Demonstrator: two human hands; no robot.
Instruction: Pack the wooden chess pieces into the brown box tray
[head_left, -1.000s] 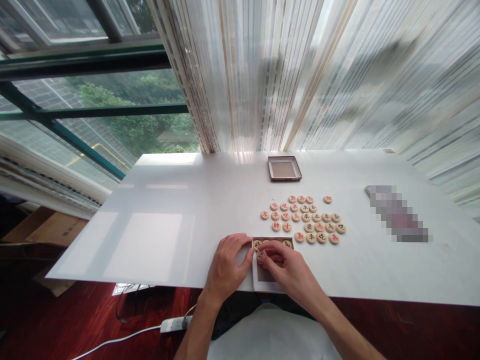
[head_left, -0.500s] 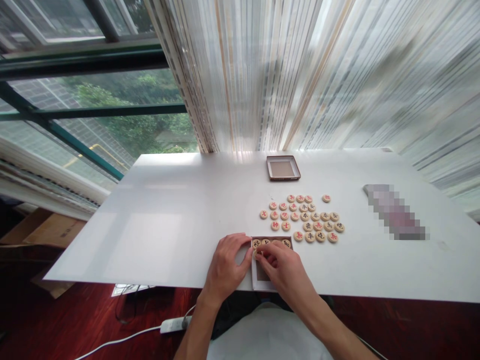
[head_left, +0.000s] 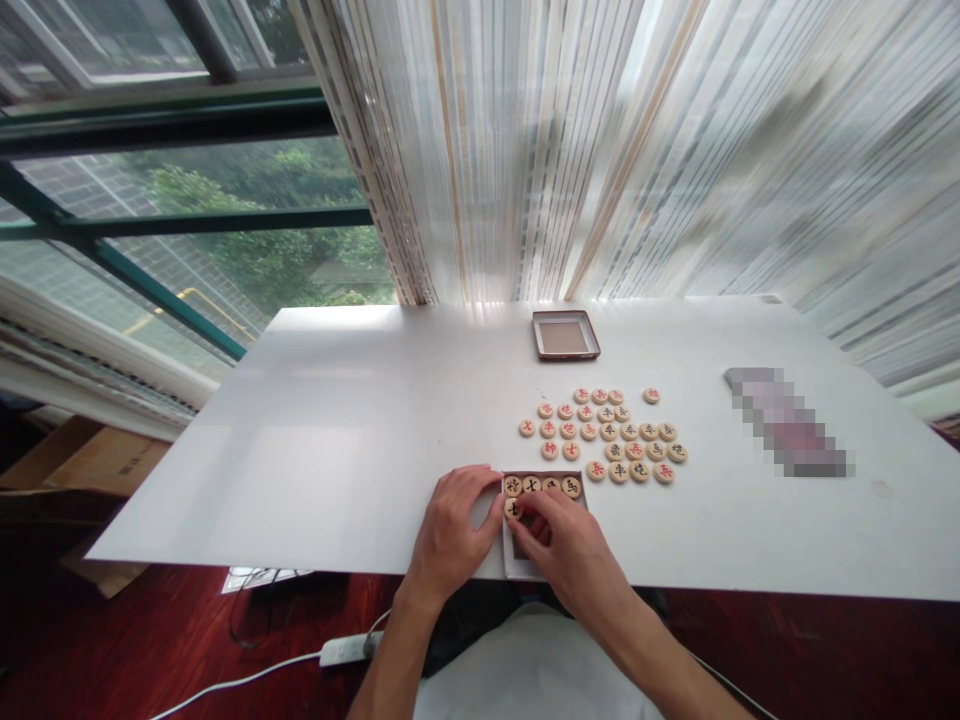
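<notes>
A shallow open box (head_left: 507,560) sits at the table's near edge, with a row of round wooden Chinese chess pieces along its far side. My left hand (head_left: 456,530) is curved against the box's left side, thumb and index finger touching the rim. Inside, below the row's left end, lies a black-lettered Chinese chess piece (head_left: 513,509). The thumb and index finger of my right hand (head_left: 566,540) pinch its right edge. This hand covers much of the box's right part. Beyond the box, loose pieces with red or black characters (head_left: 608,432) lie face up in uneven rows.
The box lid (head_left: 566,335) lies inside up toward the back of the white table (head_left: 337,450). A pixelated flat object (head_left: 787,422) is at the right. Striped curtains (head_left: 510,150) and a window border the far side. A power strip (head_left: 345,650) is below the table.
My right hand has lowered the piece flat into the box and its fingers have drawn slightly right, so the character now shows. My left hand has stayed on the box.
</notes>
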